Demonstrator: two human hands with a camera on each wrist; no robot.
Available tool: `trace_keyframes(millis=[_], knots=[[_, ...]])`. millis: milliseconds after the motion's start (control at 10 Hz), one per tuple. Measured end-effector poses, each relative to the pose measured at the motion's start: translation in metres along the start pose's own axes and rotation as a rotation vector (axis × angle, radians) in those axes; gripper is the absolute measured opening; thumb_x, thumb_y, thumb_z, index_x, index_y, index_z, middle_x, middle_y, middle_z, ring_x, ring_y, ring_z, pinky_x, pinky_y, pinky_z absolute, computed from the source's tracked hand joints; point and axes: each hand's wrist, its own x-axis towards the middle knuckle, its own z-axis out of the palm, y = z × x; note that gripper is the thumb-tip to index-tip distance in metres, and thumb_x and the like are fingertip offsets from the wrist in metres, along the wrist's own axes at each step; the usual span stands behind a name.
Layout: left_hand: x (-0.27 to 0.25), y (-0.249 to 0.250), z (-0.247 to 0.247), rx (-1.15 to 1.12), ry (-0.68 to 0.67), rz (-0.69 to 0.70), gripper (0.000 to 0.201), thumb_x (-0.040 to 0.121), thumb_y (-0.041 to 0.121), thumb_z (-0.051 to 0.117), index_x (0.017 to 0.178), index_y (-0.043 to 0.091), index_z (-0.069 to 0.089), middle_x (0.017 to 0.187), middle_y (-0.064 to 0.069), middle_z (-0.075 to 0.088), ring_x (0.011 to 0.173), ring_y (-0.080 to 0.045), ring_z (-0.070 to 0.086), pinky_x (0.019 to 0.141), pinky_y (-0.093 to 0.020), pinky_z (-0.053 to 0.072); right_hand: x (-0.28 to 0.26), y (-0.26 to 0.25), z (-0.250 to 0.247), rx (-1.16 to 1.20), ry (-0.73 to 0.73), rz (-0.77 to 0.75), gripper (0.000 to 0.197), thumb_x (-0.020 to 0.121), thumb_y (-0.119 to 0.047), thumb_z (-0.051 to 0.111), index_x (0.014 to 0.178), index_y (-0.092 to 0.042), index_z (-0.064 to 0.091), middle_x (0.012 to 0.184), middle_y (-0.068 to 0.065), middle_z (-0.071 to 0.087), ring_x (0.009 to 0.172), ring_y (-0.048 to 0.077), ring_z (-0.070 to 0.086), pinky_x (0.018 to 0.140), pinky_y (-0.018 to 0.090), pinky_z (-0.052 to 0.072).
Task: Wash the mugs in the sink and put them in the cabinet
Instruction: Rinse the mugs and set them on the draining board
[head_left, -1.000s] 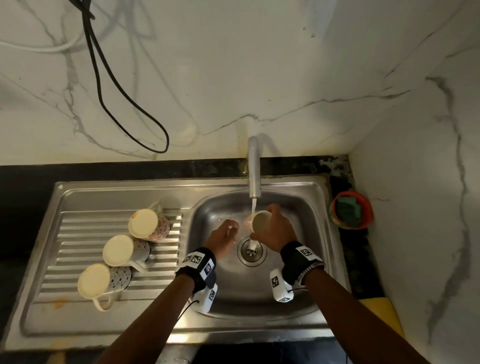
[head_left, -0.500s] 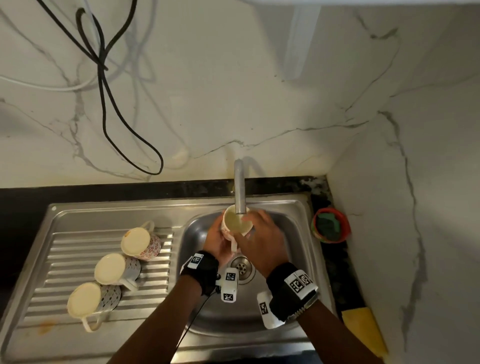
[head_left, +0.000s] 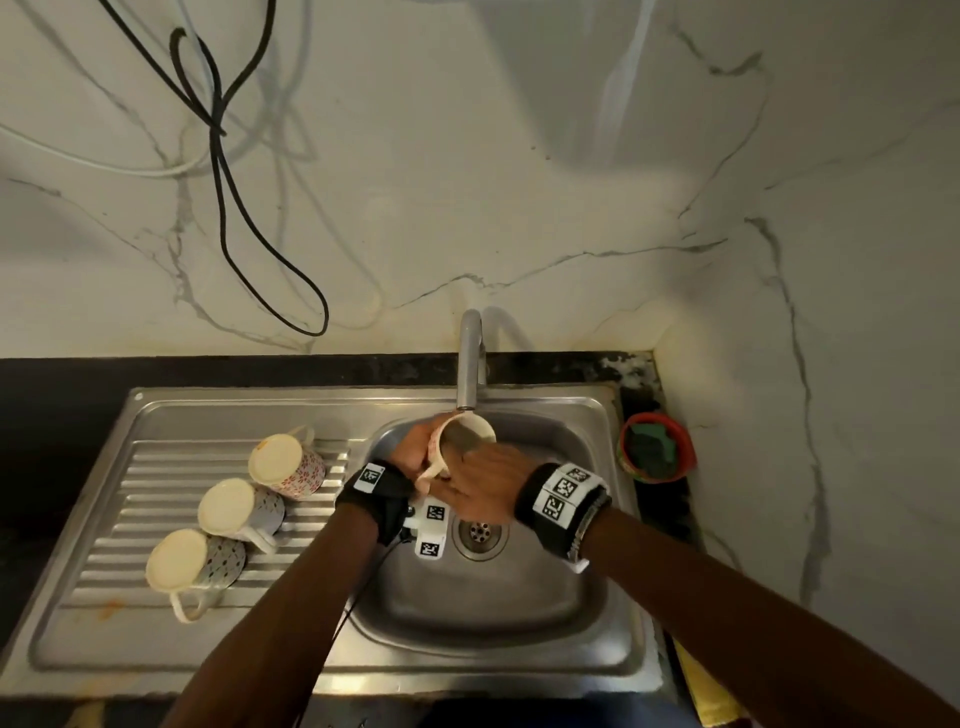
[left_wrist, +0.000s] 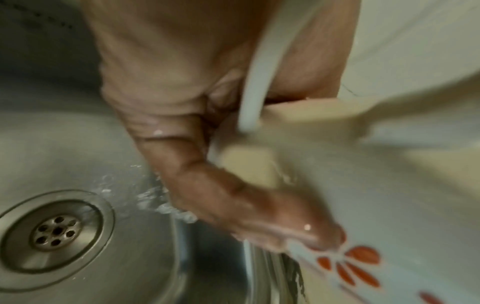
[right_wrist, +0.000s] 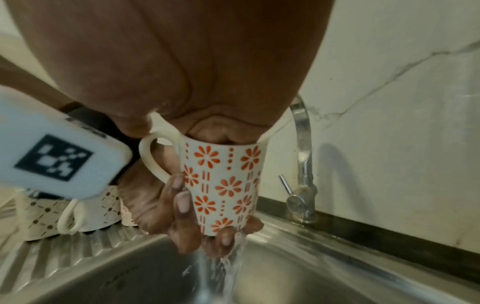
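Note:
A cream mug with orange flowers (head_left: 462, 431) (right_wrist: 223, 185) is upright over the sink basin (head_left: 519, 597), just under the tap spout (head_left: 470, 364). My left hand (head_left: 410, 449) grips it from the left and underneath, its fingers (right_wrist: 182, 216) wrapped round the lower wall. My right hand (head_left: 483, 483) comes from above: its fingers are curled down inside the mug and its thumb lies outside by the handle. Water runs off the mug's base (right_wrist: 233, 267) into the basin. The left wrist view shows the mug (left_wrist: 389, 205) blurred beside my thumb (left_wrist: 233, 195).
Three more patterned mugs (head_left: 288, 465) (head_left: 241, 506) (head_left: 195, 561) stand in a row on the ribbed drainboard at the left, apparently bottom up. A red bowl with a green scrubber (head_left: 657, 447) sits right of the sink. The drain (head_left: 478, 532) lies below my hands. A black cable (head_left: 260, 234) hangs on the wall.
The mug passed from my right hand to my left and rose upright under the spout. My right fingers went into it. The head view tilted up.

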Motion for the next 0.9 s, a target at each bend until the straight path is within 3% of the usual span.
trace_keyframes(millis=[100, 200, 300, 400, 500, 600, 700, 800, 900], knots=[[-0.005, 0.006, -0.007, -0.24, -0.181, 0.005, 0.069, 0.097, 0.068, 0.051, 0.128, 0.008, 0.068, 0.092, -0.009, 0.074, 0.08, -0.021, 0.069, 0.068, -0.027, 0.056, 0.024, 0.012, -0.009, -0.036, -0.016, -0.011, 0.059, 0.109, -0.051, 0.035, 0.15, -0.008, 0.035, 0.133, 0.016, 0.059, 0.11, 0.031, 0.067, 0.088, 0.04, 0.057], [-0.006, -0.002, 0.0, -0.269, -0.091, 0.037, 0.072, 0.1, 0.066, 0.044, 0.132, 0.006, 0.066, 0.089, -0.01, 0.071, 0.075, -0.019, 0.067, 0.064, -0.027, 0.054, 0.038, 0.013, -0.005, -0.056, -0.03, 0.019, 0.051, 0.111, -0.043, 0.031, 0.149, -0.011, 0.038, 0.137, 0.022, 0.058, 0.124, 0.038, 0.061, 0.104, 0.05, 0.051], [0.002, -0.013, -0.004, -0.238, 0.047, 0.011, 0.045, 0.109, 0.037, 0.034, 0.1, 0.007, 0.067, 0.067, -0.004, 0.068, 0.055, -0.015, 0.065, 0.053, -0.027, 0.049, 0.036, 0.011, 0.013, -0.032, -0.028, 0.001, 0.054, 0.102, -0.044, 0.042, 0.144, -0.011, 0.039, 0.119, 0.016, 0.061, 0.105, 0.032, 0.064, 0.093, 0.046, 0.055], [0.004, -0.016, -0.012, -0.165, 0.021, -0.089, 0.044, 0.103, 0.041, 0.041, 0.076, 0.013, 0.062, 0.055, -0.001, 0.057, 0.04, -0.014, 0.05, 0.04, -0.02, 0.028, 0.025, 0.011, 0.015, -0.044, -0.064, -0.006, 0.049, 0.096, -0.027, 0.059, 0.138, -0.006, 0.043, 0.091, 0.006, 0.057, 0.07, 0.019, 0.058, 0.066, 0.034, 0.051], [0.009, -0.02, -0.014, -0.203, 0.008, -0.081, 0.06, 0.097, 0.06, 0.047, 0.099, 0.006, 0.074, 0.09, -0.014, 0.072, 0.072, -0.024, 0.067, 0.064, -0.028, 0.048, 0.026, 0.019, 0.018, 0.074, 0.002, 0.07, 0.061, 0.098, -0.014, 0.059, 0.151, -0.003, 0.031, 0.116, 0.018, 0.065, 0.09, 0.031, 0.068, 0.069, 0.031, 0.045], [0.007, -0.018, -0.001, -0.278, 0.007, 0.028, 0.066, 0.097, 0.063, 0.054, 0.126, 0.006, 0.07, 0.115, -0.02, 0.073, 0.105, -0.033, 0.069, 0.097, -0.047, 0.053, 0.029, 0.015, 0.018, 0.155, 0.05, 0.113, 0.058, 0.104, -0.017, 0.054, 0.153, -0.002, 0.028, 0.135, 0.021, 0.061, 0.11, 0.036, 0.067, 0.077, 0.029, 0.045], [0.016, -0.021, -0.001, -0.268, 0.017, -0.033, 0.042, 0.097, 0.047, 0.057, 0.109, 0.008, 0.069, 0.081, -0.011, 0.074, 0.08, -0.027, 0.07, 0.064, -0.031, 0.061, 0.029, 0.013, 0.022, 0.028, 0.061, -0.013, 0.047, 0.102, -0.016, 0.054, 0.144, -0.003, 0.038, 0.118, 0.017, 0.066, 0.091, 0.031, 0.07, 0.069, 0.032, 0.045], [0.022, -0.023, -0.011, -0.226, -0.019, -0.122, 0.048, 0.099, 0.054, 0.054, 0.108, 0.009, 0.068, 0.073, -0.007, 0.068, 0.052, -0.017, 0.062, 0.041, -0.022, 0.048, 0.03, 0.024, 0.015, 0.053, 0.019, -0.003, 0.045, 0.105, -0.022, 0.051, 0.145, -0.005, 0.039, 0.115, 0.015, 0.067, 0.089, 0.027, 0.069, 0.071, 0.032, 0.048], [0.023, -0.019, -0.003, -0.329, -0.069, -0.056, 0.069, 0.09, 0.066, 0.065, 0.131, 0.01, 0.067, 0.1, -0.009, 0.071, 0.075, -0.019, 0.068, 0.059, -0.027, 0.055, 0.03, 0.031, 0.007, 0.207, 0.125, 0.092, 0.034, 0.11, -0.028, 0.044, 0.133, -0.004, 0.054, 0.115, 0.015, 0.069, 0.094, 0.027, 0.07, 0.077, 0.031, 0.052]])
